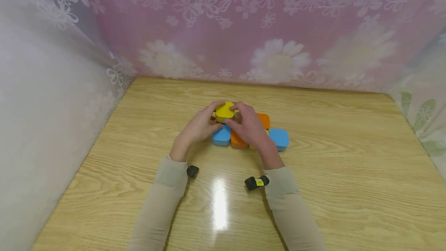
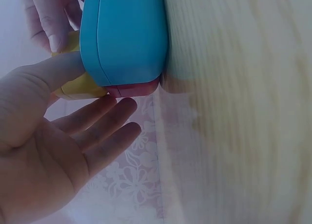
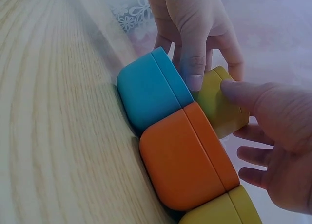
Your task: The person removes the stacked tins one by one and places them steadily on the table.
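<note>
Head view: both hands are meeting on a yellow box (image 1: 224, 110) sitting raised on top of a cluster of boxes near table centre; left hand (image 1: 199, 127) is gripping it from 9 o'clock, right hand (image 1: 250, 127) from 3 o'clock, fingers curled round it. Under it a blue box (image 1: 222, 136) is lying at 6 o'clock, an orange box (image 1: 238, 141) just beside that, another orange box (image 1: 264, 119) at 3 o'clock, a second blue box (image 1: 280, 138) at 4 o'clock. No readable writing on any box; a yellow tag on the right wrist strap (image 1: 257, 182) is too small to read. Table (image 1: 348, 173) is showing wide bare wood all round, curtain (image 1: 244, 30) closing the 12 o'clock edge. Left wrist view: thumb is pressing the yellow box (image 2: 78, 85) behind the blue box (image 2: 124, 36); the other fingers are lying loose. Right wrist view: thumb is touching the yellow box (image 3: 222, 104), resting above blue box (image 3: 148, 90) and orange box (image 3: 187, 158), which are touching.
</note>
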The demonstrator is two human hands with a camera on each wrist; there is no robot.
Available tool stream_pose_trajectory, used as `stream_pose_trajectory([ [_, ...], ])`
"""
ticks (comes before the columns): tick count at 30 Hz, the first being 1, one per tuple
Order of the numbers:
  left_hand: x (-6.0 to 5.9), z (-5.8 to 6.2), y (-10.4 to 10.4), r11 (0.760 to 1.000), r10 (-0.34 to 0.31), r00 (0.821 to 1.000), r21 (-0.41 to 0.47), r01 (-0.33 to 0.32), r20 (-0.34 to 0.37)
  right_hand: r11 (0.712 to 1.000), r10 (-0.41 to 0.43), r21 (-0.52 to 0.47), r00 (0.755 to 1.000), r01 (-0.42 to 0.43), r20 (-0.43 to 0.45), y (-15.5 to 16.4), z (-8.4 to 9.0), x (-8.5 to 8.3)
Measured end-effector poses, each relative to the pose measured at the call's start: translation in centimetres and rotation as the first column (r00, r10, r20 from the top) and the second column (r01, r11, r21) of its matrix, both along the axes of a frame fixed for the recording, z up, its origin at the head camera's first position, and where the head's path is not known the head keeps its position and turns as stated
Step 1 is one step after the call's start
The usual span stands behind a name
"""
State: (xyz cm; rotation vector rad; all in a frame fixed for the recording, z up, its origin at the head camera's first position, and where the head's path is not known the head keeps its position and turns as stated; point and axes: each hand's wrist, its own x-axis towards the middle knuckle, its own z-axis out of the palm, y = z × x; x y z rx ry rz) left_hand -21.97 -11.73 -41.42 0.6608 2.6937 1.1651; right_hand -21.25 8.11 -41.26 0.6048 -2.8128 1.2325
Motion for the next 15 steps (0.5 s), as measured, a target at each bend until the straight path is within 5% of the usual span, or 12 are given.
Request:
stream_pose_trajectory([
  [15,0.14,0.09,0.07,1.0,0.016,1.0,-0.022,-0.016,0.017,0.998,-0.021,-0.054,0.999,0.023,0.039,0.22,0.19,0.0],
])
